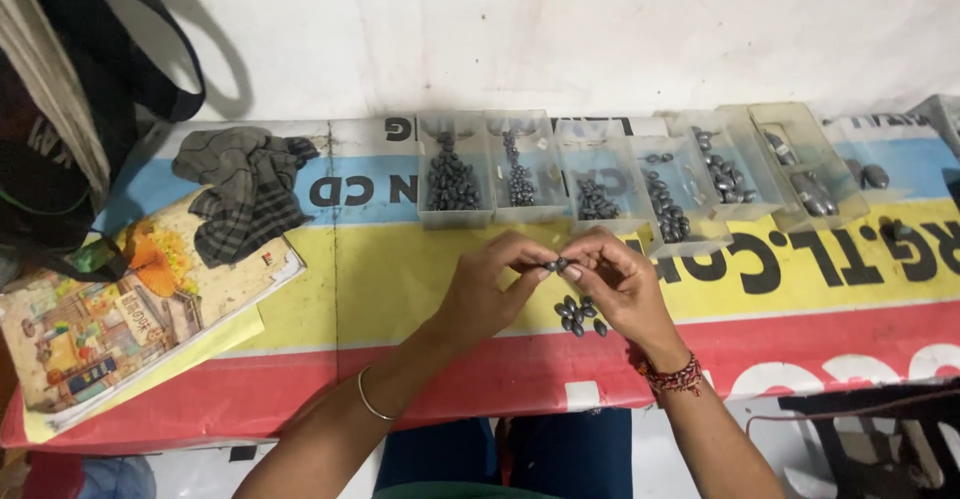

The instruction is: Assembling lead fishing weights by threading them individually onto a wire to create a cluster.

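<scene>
Both hands meet over the tabletop [400,279]: the left hand [485,294] and right hand [620,284] have fingers pinched together on one small dark bead [560,263], held up for close handling. A loose bead pile [579,315] lies just below, with sorted trays [600,174] behind.

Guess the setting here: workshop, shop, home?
Likely a small makeshift workbench for sorting or assembling. A row of clear plastic trays holds dark metal oval pieces graded by size, a printed banner serves as table cover, and both hands pinch one piece.
</scene>
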